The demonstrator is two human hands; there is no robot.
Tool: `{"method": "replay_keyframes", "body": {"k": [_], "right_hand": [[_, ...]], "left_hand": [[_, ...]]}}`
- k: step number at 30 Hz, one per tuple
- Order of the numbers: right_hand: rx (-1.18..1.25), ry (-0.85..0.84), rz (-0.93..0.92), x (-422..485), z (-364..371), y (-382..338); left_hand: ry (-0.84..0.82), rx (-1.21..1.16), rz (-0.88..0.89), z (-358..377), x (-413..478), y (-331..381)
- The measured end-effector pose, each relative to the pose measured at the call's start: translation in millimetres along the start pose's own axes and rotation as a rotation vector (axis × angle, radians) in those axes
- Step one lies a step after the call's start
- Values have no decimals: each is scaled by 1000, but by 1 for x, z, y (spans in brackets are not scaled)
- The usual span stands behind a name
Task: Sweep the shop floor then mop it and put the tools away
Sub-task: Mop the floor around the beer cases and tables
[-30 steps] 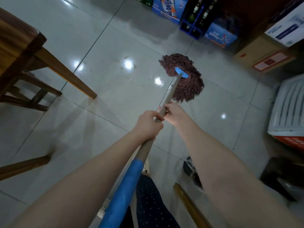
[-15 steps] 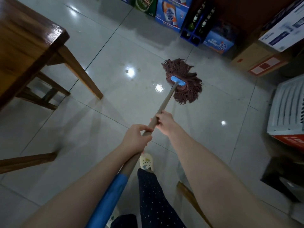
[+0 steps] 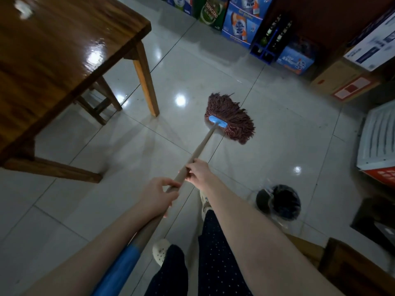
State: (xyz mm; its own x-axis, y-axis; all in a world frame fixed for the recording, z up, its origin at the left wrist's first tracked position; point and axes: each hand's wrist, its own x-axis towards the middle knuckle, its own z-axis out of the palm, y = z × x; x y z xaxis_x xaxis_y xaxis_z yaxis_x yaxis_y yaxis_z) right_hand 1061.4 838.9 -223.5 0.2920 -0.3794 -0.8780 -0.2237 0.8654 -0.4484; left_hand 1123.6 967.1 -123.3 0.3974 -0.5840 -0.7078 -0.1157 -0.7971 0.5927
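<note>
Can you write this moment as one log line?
step: mopping | left hand: grips mop handle | right hand: grips it nearer mop head | mop head: on floor, clear of table leg

The floor (image 3: 277,133) is pale glossy tile with dark grout lines and bright spots of reflected light; the mop (image 3: 232,119) lies near the middle, its reddish-brown strands spread flat on the tile; a wooden table (image 3: 53,50) stands at the left edge, one leg near the mop but apart from it, with a stool (image 3: 102,97) under it; along the far edge sit beer cartons (image 3: 239,24), a blue bottle crate (image 3: 271,39) and a brown box (image 3: 342,82); a white slatted unit (image 3: 378,137) stands at the right edge; a dark bin (image 3: 282,201) sits nearer in; two pale shoes (image 3: 160,252) stand at the near edge.
</note>
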Motion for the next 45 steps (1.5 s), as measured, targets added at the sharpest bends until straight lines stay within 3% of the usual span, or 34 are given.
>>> {"method": "replay_keyframes", "body": {"k": [8,20,41,45], "right_hand": [[11,-14,22,-36,37,52],[16,-5,14,17,36,9],[98,-5,-23,161,-56,-264],[116,-7,-43,182,-79,-299]], "left_hand": [[34,-50,-32,-20,-48,-46],[21,31,-59,-29,10,-3],[-4,109,38,2,215,242],[-4,30,39,21,248,269]]}}
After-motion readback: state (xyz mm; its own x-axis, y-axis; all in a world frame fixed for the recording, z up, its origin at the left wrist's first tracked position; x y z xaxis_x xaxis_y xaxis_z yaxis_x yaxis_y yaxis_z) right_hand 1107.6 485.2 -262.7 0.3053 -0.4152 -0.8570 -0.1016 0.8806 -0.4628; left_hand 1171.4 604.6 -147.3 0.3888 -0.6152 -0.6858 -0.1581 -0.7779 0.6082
